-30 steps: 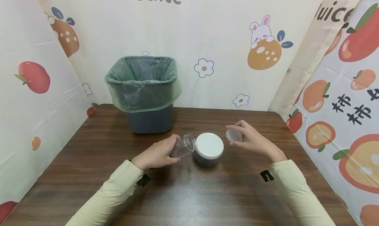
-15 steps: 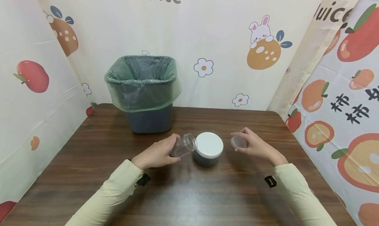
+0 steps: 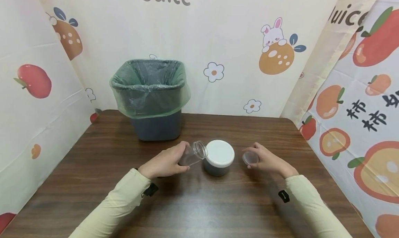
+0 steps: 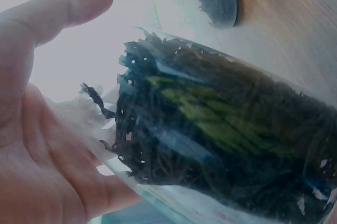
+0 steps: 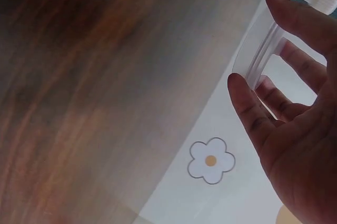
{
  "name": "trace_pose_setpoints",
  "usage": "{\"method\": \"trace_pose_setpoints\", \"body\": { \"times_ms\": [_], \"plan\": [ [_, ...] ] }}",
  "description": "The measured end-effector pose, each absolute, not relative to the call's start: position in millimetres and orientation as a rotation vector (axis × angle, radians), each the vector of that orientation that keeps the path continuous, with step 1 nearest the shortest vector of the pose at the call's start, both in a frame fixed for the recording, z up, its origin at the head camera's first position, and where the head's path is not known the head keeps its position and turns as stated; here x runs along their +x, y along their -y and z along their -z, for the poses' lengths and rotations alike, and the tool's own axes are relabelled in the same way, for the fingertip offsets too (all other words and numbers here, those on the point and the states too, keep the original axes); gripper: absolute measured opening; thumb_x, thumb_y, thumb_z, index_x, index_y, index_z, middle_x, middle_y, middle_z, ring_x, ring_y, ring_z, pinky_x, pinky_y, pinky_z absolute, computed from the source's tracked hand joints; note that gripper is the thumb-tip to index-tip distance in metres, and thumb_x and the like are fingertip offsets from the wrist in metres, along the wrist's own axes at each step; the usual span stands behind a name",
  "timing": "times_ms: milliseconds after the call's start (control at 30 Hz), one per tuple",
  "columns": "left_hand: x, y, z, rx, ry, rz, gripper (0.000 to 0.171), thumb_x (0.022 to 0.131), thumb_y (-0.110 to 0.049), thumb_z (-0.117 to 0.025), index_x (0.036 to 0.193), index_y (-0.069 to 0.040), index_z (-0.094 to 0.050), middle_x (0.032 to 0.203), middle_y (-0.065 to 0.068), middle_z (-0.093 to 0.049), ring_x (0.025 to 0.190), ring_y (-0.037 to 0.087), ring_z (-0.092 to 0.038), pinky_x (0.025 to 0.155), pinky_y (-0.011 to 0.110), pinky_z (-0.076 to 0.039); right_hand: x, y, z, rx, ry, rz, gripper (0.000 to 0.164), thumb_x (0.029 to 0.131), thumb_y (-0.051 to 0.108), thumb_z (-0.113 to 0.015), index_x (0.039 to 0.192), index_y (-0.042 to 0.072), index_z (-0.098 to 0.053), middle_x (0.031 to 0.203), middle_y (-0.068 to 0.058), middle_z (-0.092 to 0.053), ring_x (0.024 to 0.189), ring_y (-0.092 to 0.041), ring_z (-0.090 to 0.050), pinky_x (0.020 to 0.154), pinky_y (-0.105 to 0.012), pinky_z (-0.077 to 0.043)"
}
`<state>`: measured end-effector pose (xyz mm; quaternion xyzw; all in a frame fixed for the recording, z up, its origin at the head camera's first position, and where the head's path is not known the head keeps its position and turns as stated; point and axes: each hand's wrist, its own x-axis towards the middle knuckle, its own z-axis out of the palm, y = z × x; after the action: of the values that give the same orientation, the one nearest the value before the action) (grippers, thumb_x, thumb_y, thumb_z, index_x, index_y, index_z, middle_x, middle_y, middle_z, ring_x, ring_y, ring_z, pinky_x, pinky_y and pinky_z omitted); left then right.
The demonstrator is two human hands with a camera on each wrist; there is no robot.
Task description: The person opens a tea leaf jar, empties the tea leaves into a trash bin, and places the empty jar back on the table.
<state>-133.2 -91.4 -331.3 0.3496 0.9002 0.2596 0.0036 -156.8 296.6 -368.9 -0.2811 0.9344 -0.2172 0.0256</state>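
Note:
My left hand grips a clear jar, tilted with its uncovered threaded mouth toward a white-lidded tub. Dark twisted strands, like dried tea leaves, pack its lower part in the left wrist view; my hand hides that part from the head view. A loose strand lies nearer the mouth. Right of the tub, my right hand holds a clear round lid by its edge, low over the table. Thumb and fingers span this lid in the right wrist view.
A dark bin with a green plastic liner stands at the back left of the brown wooden table. Printed fabric walls enclose the back and both sides. The tub's lower part is dark.
The right hand has moved slightly right and then down toward the table with the clear lid. The left hand, jar and tub stay in place.

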Motion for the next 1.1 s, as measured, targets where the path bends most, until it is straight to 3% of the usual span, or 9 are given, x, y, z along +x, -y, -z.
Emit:
{"method": "trace_pose_setpoints", "body": {
  "times_ms": [667,1100],
  "plan": [
    [-132.5,91.9,330.1,1.057,-2.811,-0.817,0.052,0.077,-0.022,-0.077,0.115,-0.007,-0.045,0.095,0.001,-0.053,0.08,0.013,-0.053,0.068,0.031,-0.047,-160.2,-305.1,391.9,-0.79,-2.814,0.613,0.053,0.075,0.029,-0.082,0.121,0.01,-0.063,0.097,-0.006,-0.047,0.09,-0.021,-0.048,0.08,-0.042,-0.043],
    [-132.8,92.1,328.6,1.061,-2.802,-0.821,0.052,0.077,-0.022,-0.077,0.115,-0.007,-0.046,0.094,0.001,-0.054,0.08,0.012,-0.053,0.068,0.03,-0.047,-160.1,-303.8,393.3,-0.753,-2.818,0.571,0.054,0.075,0.029,-0.081,0.123,0.011,-0.062,0.101,-0.007,-0.048,0.092,-0.023,-0.05,0.079,-0.042,-0.044]
  ]
}}
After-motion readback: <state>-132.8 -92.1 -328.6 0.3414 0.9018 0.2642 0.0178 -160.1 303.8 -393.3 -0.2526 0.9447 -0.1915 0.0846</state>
